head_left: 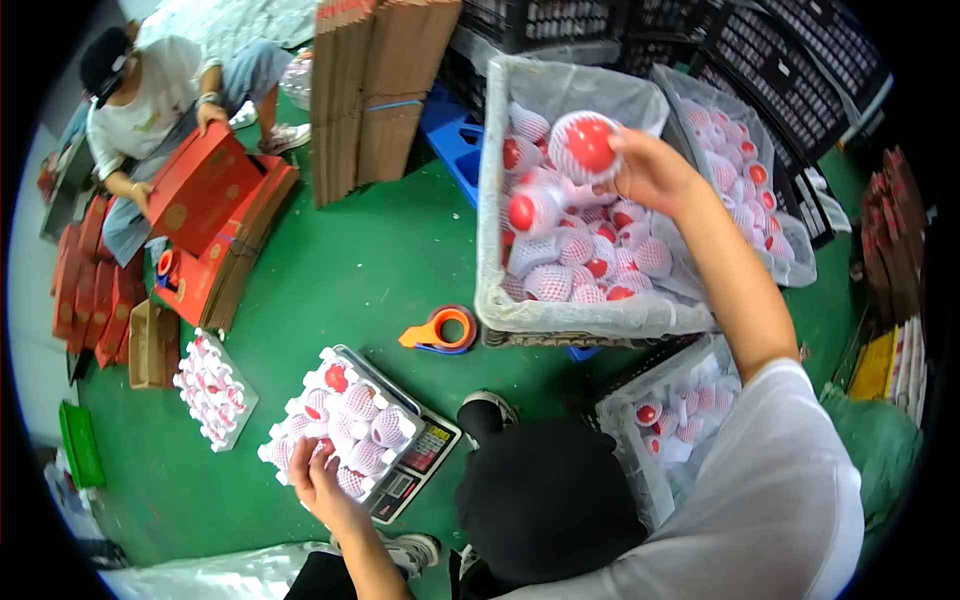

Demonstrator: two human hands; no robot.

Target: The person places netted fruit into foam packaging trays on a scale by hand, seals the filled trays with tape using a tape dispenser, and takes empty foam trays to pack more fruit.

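Right hand, fingers clamped on a netted red fruit, the lined crate beneath them! Left hand, fingers apart by the packed fruit; contact, can't tell. Loose netting could slide under that side grip, dropping it.

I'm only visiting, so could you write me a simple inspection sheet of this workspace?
Surface: green floor, with small pale specks.
Job's things: red fruit in foam nets fill a plastic-lined crate; more are piled on a scale.
Clutter: an orange tape dispenser on the floor near the crate.
Hands: the right hand holds a netted fruit over the crate; the left hand is at the scale's pile, contact unclear.
Cables: nothing seen.
Surroundings: another person handling a red box; cardboard stack; black crates.
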